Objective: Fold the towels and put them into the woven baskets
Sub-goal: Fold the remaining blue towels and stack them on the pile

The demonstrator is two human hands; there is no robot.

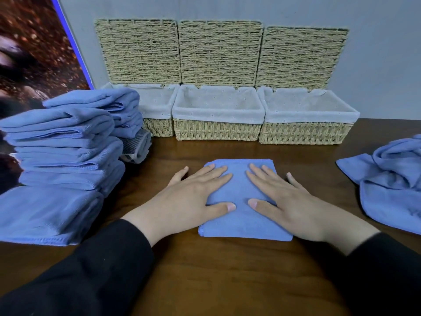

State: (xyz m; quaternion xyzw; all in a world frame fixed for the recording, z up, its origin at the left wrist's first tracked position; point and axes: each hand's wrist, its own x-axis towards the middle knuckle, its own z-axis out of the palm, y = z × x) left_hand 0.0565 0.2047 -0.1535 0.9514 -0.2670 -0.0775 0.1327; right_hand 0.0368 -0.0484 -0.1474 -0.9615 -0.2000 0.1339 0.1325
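Folded towel (241, 215): 1, blue, lying flat on the dark wooden table (205, 281), near its front edge and in front of the middle basket (217, 131).
Left hand (193, 197): flat on the towel's left half, fingers straight and spread, pressing down.
Right hand (284, 199): flat on the right half, fingers likewise spread (thumbs of both hands point toward each other, not touching).
Baskets: 3 woven, in a row against the grey wall (376, 65), each with a pale cloth lining and its lid standing open; left basket (157, 110), right basket (307, 131).
Stack of folded towels (66, 153): blue, at the table's left, partly hiding the left basket.
Loose towel (391, 181): blue, crumpled, at the table's right edge.
Sleeves: black, 1 per arm.
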